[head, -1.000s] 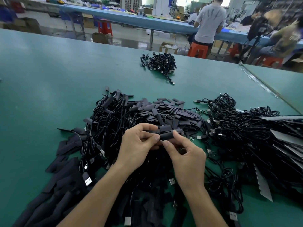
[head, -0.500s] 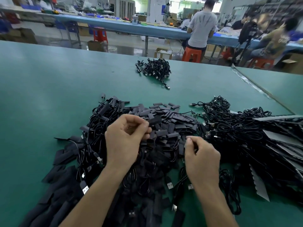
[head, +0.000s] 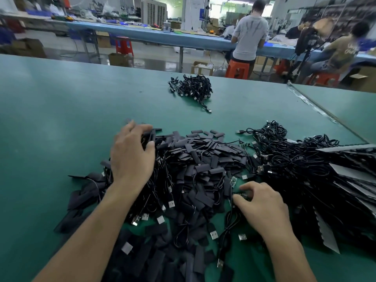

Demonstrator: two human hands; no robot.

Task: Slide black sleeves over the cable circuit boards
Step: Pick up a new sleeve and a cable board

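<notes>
A heap of short black sleeves (head: 203, 159) lies at mid-table, tangled with black USB cables. My left hand (head: 132, 157) reaches over the heap's far-left edge with fingers stretched forward and blurred; I see nothing gripped in it. My right hand (head: 262, 206) is at the heap's right side, thumb and forefinger pinching a small green circuit board (head: 242, 194) on a cable end. A second bare board (head: 233, 181) lies just above it, and a third (head: 244, 144) farther back.
A big tangle of unsleeved cables (head: 295, 159) fills the right side, over grey saw-edged strips (head: 325, 233). A small cable bundle (head: 191, 88) sits far out on the green table (head: 61, 119). Long flat black sleeving (head: 85, 196) lies at lower left. People work at benches behind.
My hands held one sleeve together, then parted. The left hand moved forward and left over the heap's edge, fingers opening. The right hand dropped to the right and pinched a circuit board.
</notes>
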